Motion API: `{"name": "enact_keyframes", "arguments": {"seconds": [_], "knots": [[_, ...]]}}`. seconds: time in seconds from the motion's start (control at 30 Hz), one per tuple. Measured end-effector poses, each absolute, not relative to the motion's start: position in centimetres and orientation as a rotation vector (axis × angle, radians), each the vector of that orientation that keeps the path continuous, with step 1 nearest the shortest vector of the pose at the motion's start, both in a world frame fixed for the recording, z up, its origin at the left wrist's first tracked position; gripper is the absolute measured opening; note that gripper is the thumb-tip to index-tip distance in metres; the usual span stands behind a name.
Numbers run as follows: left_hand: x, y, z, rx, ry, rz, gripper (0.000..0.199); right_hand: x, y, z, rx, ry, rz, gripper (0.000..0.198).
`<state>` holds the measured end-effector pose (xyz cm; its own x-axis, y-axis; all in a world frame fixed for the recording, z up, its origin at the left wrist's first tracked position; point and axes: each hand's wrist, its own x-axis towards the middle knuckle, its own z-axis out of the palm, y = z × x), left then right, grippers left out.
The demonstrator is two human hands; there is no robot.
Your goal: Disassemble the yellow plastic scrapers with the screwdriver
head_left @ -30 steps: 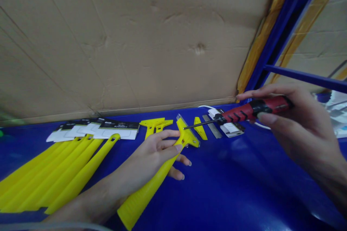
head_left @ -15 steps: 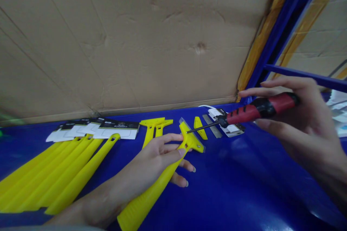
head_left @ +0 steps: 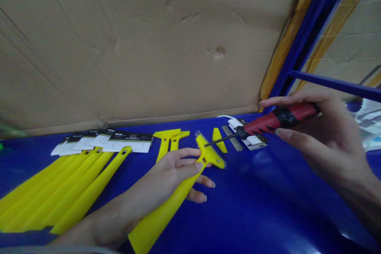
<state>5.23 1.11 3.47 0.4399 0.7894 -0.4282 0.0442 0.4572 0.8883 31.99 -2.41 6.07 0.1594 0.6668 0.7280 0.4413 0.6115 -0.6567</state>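
While the left hand (head_left: 178, 170) grips one yellow scraper (head_left: 172, 205) above the table (head_left: 256, 210), the right hand (head_left: 333, 133) holds one screwdriver (head_left: 260, 124), its tip at the scraper's head. One screw (head_left: 218, 161) already sits there; the tip's side seems unfinished. Beyond, I count two more scrapers (head_left: 167, 136), one loose yellow plate (head_left: 219, 140), at least four carded handles (head_left: 92, 190).

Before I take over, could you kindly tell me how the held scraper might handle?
The scraper looks plastic, so probably light. It seems stiff, its long handle straight in the left hand. Its wide head would likely limit rolling.
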Motion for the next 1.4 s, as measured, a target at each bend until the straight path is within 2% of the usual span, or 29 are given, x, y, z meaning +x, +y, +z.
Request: {"name": "enact_keyframes", "arguments": {"seconds": [0.17, 0.27, 0.3, 0.4, 0.5, 0.57, 0.67, 0.8, 0.93, 1.1, 1.23, 1.4], "knots": [[5.29, 1.06, 3.44, 0.979, 1.017, 0.576, 0.060, 31.59, -2.41, 6.10, -1.094, -1.411, 0.150, 0.016], [5.33, 0.99, 3.72, 0.961, 1.006, 0.574, 0.061, 31.79, -2.34, 5.92, -0.958, -1.431, 0.255, 0.038], [5.37, 0.97, 3.91, 0.952, 1.015, 0.565, 0.058, 31.88, -2.31, 5.87, -0.938, -1.438, 0.285, 0.039], [5.44, 1.00, 4.36, 0.933, 1.050, 0.537, 0.046, 31.94, -2.26, 5.86, -1.065, -1.411, 0.211, 0.013], [5.40, 1.17, 4.18, 0.939, 1.024, 0.555, 0.040, 31.76, -2.29, 5.94, -1.051, -1.426, 0.163, 0.022], [5.35, 1.28, 3.85, 0.946, 1.003, 0.569, 0.041, 31.58, -2.32, 5.97, -0.997, -1.430, 0.200, 0.030], [5.30, 1.33, 3.53, 0.941, 1.008, 0.577, 0.044, 31.37, -2.32, 5.96, -1.104, -1.387, 0.184, 0.017], [5.25, 1.22, 3.51, 0.937, 1.017, 0.569, 0.047, 31.44, -2.20, 5.84, -0.993, -1.413, 0.247, 0.033], [5.27, 1.24, 3.67, 0.949, 1.012, 0.563, 0.050, 31.48, -2.29, 5.83, -1.124, -1.406, 0.149, 0.013], [5.36, 1.46, 3.80, 0.937, 1.035, 0.544, 0.049, 31.12, -2.32, 5.88, -1.022, -1.439, 0.163, 0.032], [5.12, 1.30, 3.85, 0.953, 1.009, 0.533, 0.051, 31.34, -2.15, 5.83, -1.124, -1.406, 0.148, 0.035], [4.87, 0.97, 4.36, 1.035, 0.967, 0.537, 0.064, 31.99, -1.70, 5.93, -1.140, -1.171, 0.204, 0.033]]}}
